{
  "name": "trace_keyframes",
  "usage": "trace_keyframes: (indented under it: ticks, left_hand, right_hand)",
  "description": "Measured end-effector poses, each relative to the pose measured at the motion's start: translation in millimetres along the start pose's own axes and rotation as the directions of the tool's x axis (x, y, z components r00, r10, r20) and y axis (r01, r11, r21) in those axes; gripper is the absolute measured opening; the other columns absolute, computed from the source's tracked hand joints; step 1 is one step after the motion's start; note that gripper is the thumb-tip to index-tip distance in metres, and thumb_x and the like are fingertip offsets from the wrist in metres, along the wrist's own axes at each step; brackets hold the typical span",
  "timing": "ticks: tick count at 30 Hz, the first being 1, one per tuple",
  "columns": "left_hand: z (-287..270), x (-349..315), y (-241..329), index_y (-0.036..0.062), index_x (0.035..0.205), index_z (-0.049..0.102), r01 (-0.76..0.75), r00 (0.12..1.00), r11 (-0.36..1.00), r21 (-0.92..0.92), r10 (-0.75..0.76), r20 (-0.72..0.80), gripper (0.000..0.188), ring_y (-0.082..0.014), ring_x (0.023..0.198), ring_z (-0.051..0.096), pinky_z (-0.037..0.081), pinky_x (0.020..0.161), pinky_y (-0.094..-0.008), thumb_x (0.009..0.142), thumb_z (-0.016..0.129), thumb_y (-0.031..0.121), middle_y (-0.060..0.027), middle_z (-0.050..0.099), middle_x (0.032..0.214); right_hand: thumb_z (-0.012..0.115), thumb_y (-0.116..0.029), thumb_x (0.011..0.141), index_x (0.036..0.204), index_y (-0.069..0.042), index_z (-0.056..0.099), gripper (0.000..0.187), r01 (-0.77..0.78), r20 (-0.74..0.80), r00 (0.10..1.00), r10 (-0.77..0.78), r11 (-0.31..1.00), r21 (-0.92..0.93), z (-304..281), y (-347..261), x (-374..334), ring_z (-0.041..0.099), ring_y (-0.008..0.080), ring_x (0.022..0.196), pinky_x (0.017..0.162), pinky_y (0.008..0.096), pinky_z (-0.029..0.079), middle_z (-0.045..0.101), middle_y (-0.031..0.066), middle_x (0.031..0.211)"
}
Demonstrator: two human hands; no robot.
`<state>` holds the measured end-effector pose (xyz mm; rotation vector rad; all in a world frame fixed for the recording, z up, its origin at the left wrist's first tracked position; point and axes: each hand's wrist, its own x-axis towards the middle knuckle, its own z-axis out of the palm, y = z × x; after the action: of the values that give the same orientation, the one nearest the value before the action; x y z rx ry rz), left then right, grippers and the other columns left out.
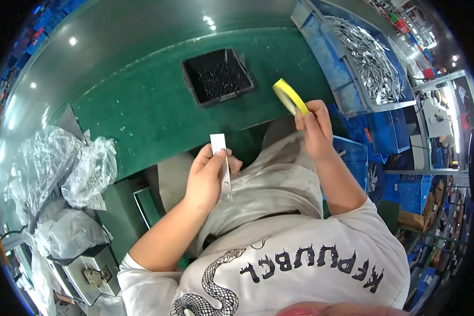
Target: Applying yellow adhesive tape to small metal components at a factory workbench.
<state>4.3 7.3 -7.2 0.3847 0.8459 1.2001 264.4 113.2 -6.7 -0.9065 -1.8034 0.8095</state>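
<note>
My left hand (203,179) is closed around a narrow, pale strip (217,141) in front of my lap. Its flat, white upper end sticks up past my thumb, and small dark holes show along its lower part. Out to the right, my right hand (318,131) pinches a roll of yellow tape (290,97) between thumb and fingers, tilted on its edge. The tape and the strip are well apart. Part of the strip is hidden behind my left thumb and fingers.
On the green table (137,100) sits a black tray (191,90) with many small black parts. A blue crate (347,87) heaped with thin metal pieces stands at the far right. Clear plastic bags (89,171) lie at the left, above a metal device (92,276).
</note>
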Motion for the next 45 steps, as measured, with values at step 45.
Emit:
trace_keyframes:
  ticks: [45]
  left_hand:
    - [17.7,-10.1,4.8,0.0052,0.083,0.057,0.110,0.990,0.954,0.281,-0.081,-0.111,0.031,-0.0093,0.055,0.051,0.041,0.054,-0.0240,0.103,0.052,0.029,-0.0019,0.056,0.063]
  right_hand:
    - [0.058,-0.026,0.097,0.092,-0.002,0.052,0.025,-0.072,0.493,0.870,-0.006,0.987,0.140,28.6,-37.9,-22.4,0.041,0.0197,0.075,0.066,0.0310,0.036,0.048,0.0066,0.082]
